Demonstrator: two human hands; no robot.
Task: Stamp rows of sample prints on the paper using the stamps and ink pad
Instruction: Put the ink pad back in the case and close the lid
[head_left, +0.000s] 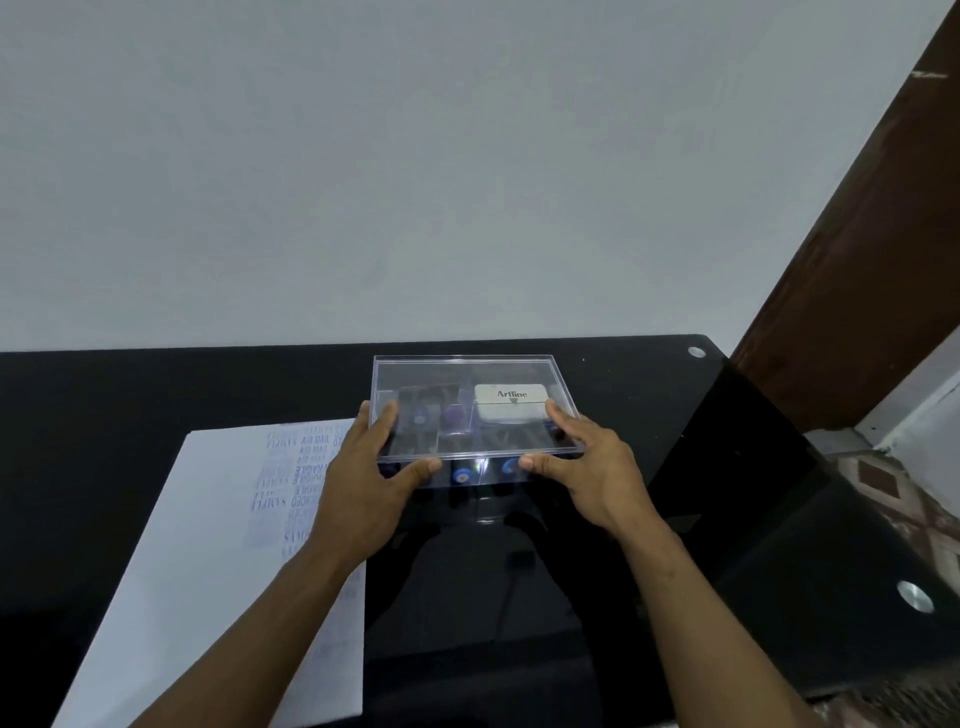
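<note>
A clear plastic box (467, 371) sits on the black glass table, with its lid on top. Inside it I see a white Artline ink pad (511, 402) at the right and several dark stamps with blue and purple tops (452, 415). My left hand (369, 483) grips the lid's near left corner, thumb along the front edge and fingers on top. My right hand (582, 467) grips the near right corner the same way. A white paper (208, 545) lies to the left, printed with rows of blue stamp marks, partly under my left forearm.
The black glass table (675, 415) runs back to a pale wall and ends at the right, where a round metal fitting (915, 596) shows. A brown wooden door frame (857, 260) and patterned floor lie beyond the right edge.
</note>
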